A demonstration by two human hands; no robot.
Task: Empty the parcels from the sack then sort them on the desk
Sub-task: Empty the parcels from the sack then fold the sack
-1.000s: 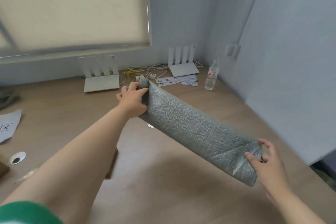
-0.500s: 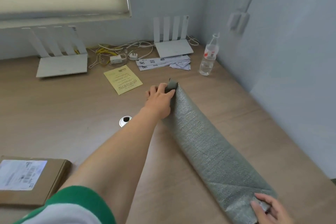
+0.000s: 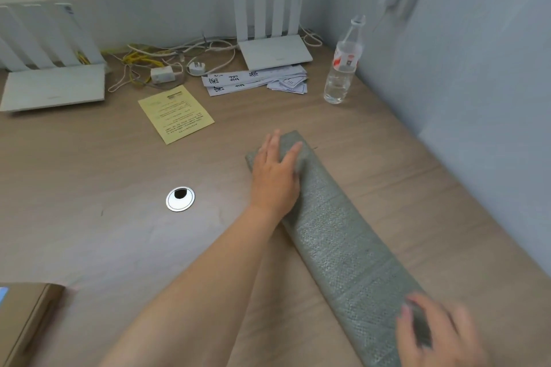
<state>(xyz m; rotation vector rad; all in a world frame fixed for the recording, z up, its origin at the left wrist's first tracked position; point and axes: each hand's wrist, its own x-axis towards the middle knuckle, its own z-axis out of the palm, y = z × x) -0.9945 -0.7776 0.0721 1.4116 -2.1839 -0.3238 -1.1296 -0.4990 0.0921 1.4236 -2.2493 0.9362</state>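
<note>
**On the desk, right of centre — a folded sack that may not lie flat**

Along the right half of the desk (image 3: 119,232), the grey woven sack (image 3: 337,235) lies folded into a long flat strip that runs diagonally from the middle toward you. Your left hand (image 3: 275,176) rests flat on its far end, fingers straight, pressing rather than gripping. Your right hand (image 3: 438,334) is over the near end, but it is blurred, so I cannot tell whether it pinches the cloth or only touches it.

The weave looks stiff, so the fold could spring open once you lift either palm — crease it first. A push along its length would send the far end toward the water bottle (image 3: 343,65), which stands upright near the wall and looks easy to tip.

Only 1 parcel (image 3: 29,313), a brown box, shows at the lower-left edge, well apart from the sack. No others are in view, so you cannot count the sorting as done. Avoid leaving the sack where the parcels will need room.
</note>
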